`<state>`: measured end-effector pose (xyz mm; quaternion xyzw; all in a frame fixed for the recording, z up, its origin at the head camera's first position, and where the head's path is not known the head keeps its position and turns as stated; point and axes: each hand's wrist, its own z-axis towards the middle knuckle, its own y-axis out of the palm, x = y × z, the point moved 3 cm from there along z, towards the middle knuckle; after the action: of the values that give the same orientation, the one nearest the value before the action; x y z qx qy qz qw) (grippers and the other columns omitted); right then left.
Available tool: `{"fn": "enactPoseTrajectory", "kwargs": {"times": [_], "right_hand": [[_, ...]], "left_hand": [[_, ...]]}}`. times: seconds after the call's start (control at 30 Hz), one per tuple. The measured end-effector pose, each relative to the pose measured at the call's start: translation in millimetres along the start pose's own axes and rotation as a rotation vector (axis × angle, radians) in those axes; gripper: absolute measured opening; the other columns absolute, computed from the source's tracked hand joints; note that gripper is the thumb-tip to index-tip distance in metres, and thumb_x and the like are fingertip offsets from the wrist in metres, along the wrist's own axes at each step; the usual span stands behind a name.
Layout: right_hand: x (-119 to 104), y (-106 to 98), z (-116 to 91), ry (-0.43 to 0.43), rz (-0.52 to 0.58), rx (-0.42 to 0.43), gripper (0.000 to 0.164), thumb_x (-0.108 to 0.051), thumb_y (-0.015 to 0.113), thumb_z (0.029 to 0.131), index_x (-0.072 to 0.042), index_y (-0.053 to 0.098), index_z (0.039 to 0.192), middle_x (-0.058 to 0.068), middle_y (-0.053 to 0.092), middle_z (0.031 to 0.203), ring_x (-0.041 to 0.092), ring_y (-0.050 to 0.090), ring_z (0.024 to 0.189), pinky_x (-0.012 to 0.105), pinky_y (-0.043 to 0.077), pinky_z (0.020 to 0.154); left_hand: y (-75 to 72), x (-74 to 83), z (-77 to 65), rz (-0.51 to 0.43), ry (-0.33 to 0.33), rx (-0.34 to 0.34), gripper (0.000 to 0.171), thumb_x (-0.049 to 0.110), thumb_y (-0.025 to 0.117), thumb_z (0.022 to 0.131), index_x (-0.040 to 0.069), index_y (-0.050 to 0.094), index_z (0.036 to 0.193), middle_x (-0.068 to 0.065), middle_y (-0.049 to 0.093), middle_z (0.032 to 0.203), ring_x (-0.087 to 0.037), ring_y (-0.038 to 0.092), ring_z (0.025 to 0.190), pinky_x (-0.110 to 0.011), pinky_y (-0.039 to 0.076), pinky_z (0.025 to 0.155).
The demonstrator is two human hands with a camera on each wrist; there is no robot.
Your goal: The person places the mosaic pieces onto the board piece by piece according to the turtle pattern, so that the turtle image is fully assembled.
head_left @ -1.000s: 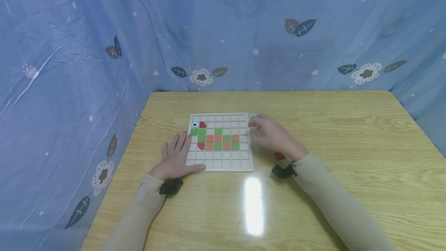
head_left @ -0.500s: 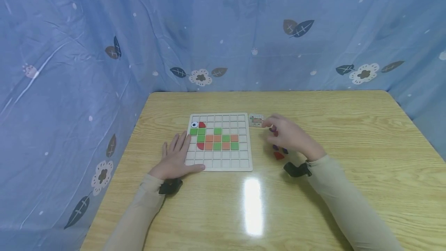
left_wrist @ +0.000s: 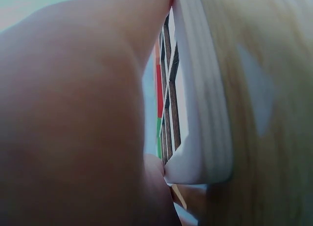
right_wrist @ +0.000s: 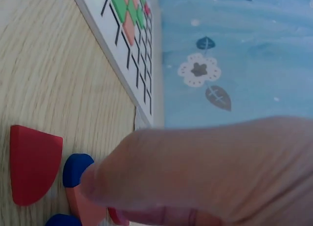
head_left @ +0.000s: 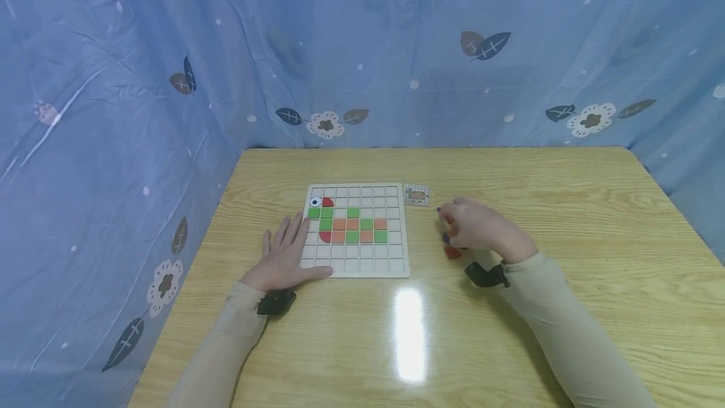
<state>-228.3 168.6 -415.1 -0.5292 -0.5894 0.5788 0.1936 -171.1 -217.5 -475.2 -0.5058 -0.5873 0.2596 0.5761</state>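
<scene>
A white grid board (head_left: 368,266) lies on the table, with green, orange and red tiles and a round eye piece (head_left: 315,202) set in its squares. My left hand (head_left: 281,260) rests spread along the board's left edge, thumb at the near edge. To the right of the board, my right hand (head_left: 478,225) is low over a few loose pieces, fingers curled. Its thumb and fingers pinch an orange tile (right_wrist: 85,206). Beside the thumb lies a blue piece (right_wrist: 77,168), and a red quarter-round piece (right_wrist: 34,165) lies nearer. More pieces are partly hidden under the hand.
A small printed pattern card (head_left: 416,195) lies by the board's upper right corner. The wooden table (head_left: 566,206) runs on to the right. A blue patterned curtain (head_left: 396,49) hangs behind the table and on its left.
My right hand has drawn away from the board's right edge, rightward and down to the loose pieces, uncovering the card. The left hand has stayed in place.
</scene>
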Motion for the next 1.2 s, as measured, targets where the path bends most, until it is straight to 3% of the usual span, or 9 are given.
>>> {"fn": "enactPoseTrajectory", "kwargs": {"times": [0.33,0.9,1.2], "right_hand": [[-2,10,-1,0.028,-0.057,-0.044,0.031,0.0,0.076,0.081,-0.013,0.068,0.108,0.008,0.054,0.098,0.021,0.055,0.077,0.032,0.044,0.065],[-2,13,1,0.01,-0.055,-0.034,0.023,0.001,0.075,0.083,-0.014,0.067,0.099,0.006,0.054,0.095,0.021,0.054,0.077,0.032,0.043,0.066],[0,13,2,-0.006,-0.03,-0.023,0.02,-0.002,0.075,0.086,-0.01,0.068,0.102,0.006,0.055,0.095,0.02,0.054,0.077,0.033,0.045,0.068]], "left_hand": [[1.7,-1.6,1.2,0.003,0.004,-0.003,0.126,0.073,0.069,0.085,0.006,0.003,0.168,-0.015,-0.006,0.176,-0.045,-0.007,0.161,-0.075,-0.007,0.12],[1.6,-2.8,1.7,0.009,0.003,-0.001,0.126,0.074,0.069,0.084,0.006,0.003,0.168,-0.015,-0.006,0.176,-0.045,-0.006,0.161,-0.075,-0.007,0.12],[4.1,-5.0,3.7,0.023,0.002,-0.001,0.127,0.074,0.069,0.084,0.007,0.001,0.168,-0.013,-0.007,0.176,-0.043,-0.007,0.161,-0.074,-0.007,0.12]]}}
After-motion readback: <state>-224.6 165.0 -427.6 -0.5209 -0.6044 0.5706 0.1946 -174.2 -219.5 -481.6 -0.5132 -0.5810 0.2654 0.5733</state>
